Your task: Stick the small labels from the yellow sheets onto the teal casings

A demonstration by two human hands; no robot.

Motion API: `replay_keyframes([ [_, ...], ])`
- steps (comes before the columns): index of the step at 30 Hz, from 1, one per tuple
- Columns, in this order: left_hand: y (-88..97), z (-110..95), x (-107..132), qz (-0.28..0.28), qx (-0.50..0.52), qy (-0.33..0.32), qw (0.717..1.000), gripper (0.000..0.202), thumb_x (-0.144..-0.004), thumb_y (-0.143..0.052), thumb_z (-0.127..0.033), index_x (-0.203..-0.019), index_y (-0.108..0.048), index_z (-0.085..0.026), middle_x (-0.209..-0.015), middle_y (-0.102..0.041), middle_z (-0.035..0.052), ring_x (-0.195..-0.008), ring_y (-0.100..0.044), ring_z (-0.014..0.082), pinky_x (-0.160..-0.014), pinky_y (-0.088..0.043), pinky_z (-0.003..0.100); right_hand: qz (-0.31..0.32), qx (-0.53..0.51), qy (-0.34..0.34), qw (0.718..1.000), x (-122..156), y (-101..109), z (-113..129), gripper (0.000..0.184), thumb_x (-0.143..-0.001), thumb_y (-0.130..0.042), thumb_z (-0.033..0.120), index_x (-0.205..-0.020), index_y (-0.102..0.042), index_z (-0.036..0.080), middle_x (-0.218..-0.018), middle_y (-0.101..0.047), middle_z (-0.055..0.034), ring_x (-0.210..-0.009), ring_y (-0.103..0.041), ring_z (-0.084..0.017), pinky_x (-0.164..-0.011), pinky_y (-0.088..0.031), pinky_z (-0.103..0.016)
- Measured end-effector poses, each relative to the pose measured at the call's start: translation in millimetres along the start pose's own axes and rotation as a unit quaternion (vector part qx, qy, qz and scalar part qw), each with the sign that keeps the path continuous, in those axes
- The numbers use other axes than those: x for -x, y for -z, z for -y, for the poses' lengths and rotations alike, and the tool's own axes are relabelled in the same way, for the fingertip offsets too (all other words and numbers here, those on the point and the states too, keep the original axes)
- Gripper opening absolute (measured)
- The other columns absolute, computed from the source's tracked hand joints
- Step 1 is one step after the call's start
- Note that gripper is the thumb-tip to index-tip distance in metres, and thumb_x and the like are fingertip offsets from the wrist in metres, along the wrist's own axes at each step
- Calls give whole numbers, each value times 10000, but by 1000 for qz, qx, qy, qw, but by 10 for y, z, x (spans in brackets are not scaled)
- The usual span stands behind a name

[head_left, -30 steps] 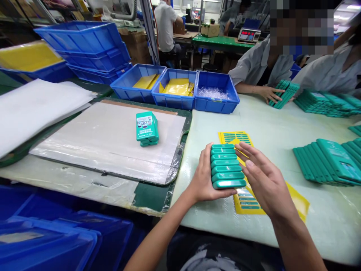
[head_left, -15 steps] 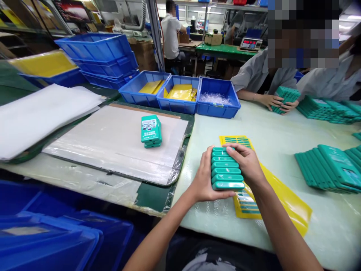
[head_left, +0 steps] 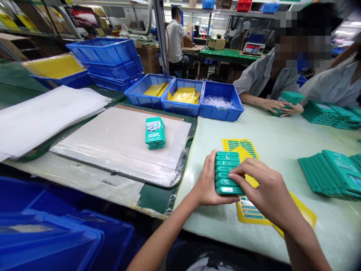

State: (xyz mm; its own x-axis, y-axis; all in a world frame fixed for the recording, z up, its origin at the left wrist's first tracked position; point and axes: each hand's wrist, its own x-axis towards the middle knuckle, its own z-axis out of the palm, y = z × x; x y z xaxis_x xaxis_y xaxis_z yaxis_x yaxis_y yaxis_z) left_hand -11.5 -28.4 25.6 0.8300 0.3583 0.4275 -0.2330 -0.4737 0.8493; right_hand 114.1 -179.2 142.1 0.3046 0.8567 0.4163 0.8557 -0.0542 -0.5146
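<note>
A row of several teal calculators [head_left: 226,167] stands on edge on the pale table [head_left: 270,135], partly on a yellow sheet [head_left: 239,145]. My left hand [head_left: 207,184] cups the row's left side, thumb under the nearest one. My right hand [head_left: 266,192] grips the row from the right, its fingertips on the nearest calculators. A small stack of teal calculators [head_left: 155,132] lies on a plastic-covered board [head_left: 118,145] to the left.
Three small blue bins [head_left: 184,98] hold yellow sheets and clear bags. Stacked blue crates [head_left: 105,62] stand at the back left, more blue crates [head_left: 56,241] below the table edge. Fanned teal calculators [head_left: 329,173] lie right. Two co-workers [head_left: 270,81] handle calculators opposite.
My right hand closed onto the row from the right, then slid toward me along it to the nearest calculators. The left hand stayed against the row.
</note>
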Motion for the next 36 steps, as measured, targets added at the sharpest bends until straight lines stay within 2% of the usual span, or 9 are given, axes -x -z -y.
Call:
replay_keyframes([
  [6,-11,26,7,-4,-5,-11,1000,1562,-636,-1004,-696,-1760,12,-317,-1751,-275,223,-1639,-326,542,-1330,-330,794,-125,45,-4,991,-237,138,-166,128,-1054,-696,201,-928,-681,221,-893,-702,-25,-823,-658,-200,-786,-486,-353],
  [10,3,37,2,17,-19,-6,1000,1550,-635,-1003,-680,-1753,-9,-274,-1767,-208,244,-1663,-252,570,-1329,-314,806,5,-69,46,997,-380,-23,46,145,-1050,-705,169,-916,-700,224,-895,-710,-13,-837,-674,-183,-806,-514,-332],
  [13,14,23,-10,26,-26,-4,999,1539,-614,-1020,-654,-1748,-63,-248,-1743,-256,243,-1664,-261,552,-1353,-309,767,75,-29,80,994,-398,-70,53,176,-1063,-657,155,-894,-670,204,-885,-677,-28,-847,-644,-199,-798,-498,-352],
  [17,15,-5,-24,2,-4,-6,1000,1595,-584,-1047,-612,-1762,-18,-300,-1719,-315,209,-1623,-348,521,-1347,-353,733,41,82,74,993,-373,133,-147,195,-1057,-627,164,-867,-643,209,-866,-658,-46,-843,-617,-233,-771,-466,-385],
  [20,11,-12,-24,-8,7,-17,1000,1578,-598,-1043,-615,-1766,-20,-331,-1704,-345,191,-1596,-390,513,-1330,-378,738,-8,41,53,998,-375,230,-156,171,-1057,-660,190,-889,-668,223,-866,-684,-46,-825,-638,-224,-766,-490,-382],
  [24,8,-13,-17,3,-1,-2,1000,1563,-612,-1029,-641,-1759,-26,-293,-1742,-287,215,-1646,-316,530,-1343,-346,750,19,-81,35,996,-381,69,32,111,-1051,-714,219,-952,-754,249,-929,-739,-42,-833,-681,-206,-779,-536,-363],
  [28,14,-41,-19,10,-4,16,1000,1571,-592,-1046,-604,-1753,-53,-238,-1741,-298,239,-1660,-297,531,-1364,-318,731,61,-72,25,995,-343,-50,16,165,-1069,-662,217,-916,-723,227,-923,-725,-42,-872,-672,-210,-803,-517,-367],
  [33,18,-59,-24,0,2,14,1000,1558,-599,-1028,-659,-1752,-60,-260,-1742,-304,236,-1633,-351,529,-1349,-333,751,8,47,3,999,-265,253,-245,187,-1066,-640,249,-883,-668,222,-886,-692,-47,-843,-644,-230,-779,-478,-390],
  [36,13,-43,-23,-5,1,3,1000,1552,-604,-1028,-645,-1751,-41,-301,-1739,-308,226,-1627,-352,537,-1329,-325,792,-48,15,-3,999,-279,345,-210,146,-1054,-702,259,-910,-699,232,-888,-708,-29,-793,-647,-198,-737,-484,-359],
])
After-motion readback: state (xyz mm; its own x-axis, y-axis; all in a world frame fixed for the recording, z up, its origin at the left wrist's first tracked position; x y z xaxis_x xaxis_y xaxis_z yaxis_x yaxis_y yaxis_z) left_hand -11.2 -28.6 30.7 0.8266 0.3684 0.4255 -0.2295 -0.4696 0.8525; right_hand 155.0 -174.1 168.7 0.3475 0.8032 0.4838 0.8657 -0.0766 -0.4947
